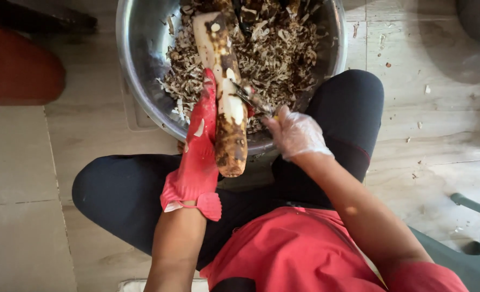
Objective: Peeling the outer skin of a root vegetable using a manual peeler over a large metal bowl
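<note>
My left hand (198,146), in a red rubber glove, grips a long brown root (226,89) that is partly peeled to white. The root lies lengthwise over the rim of a large steel bowl (137,59). My right hand (295,133), in a thin clear glove, holds a small peeler (251,100) with its blade against the root's right side. The bowl is full of brown and white peelings (283,51).
I sit with dark-trousered knees (353,103) on either side of the bowl, on a pale tiled floor (434,108) scattered with peel bits. A red container (18,67) stands at the left. A grey-green chair frame (472,205) is at the lower right.
</note>
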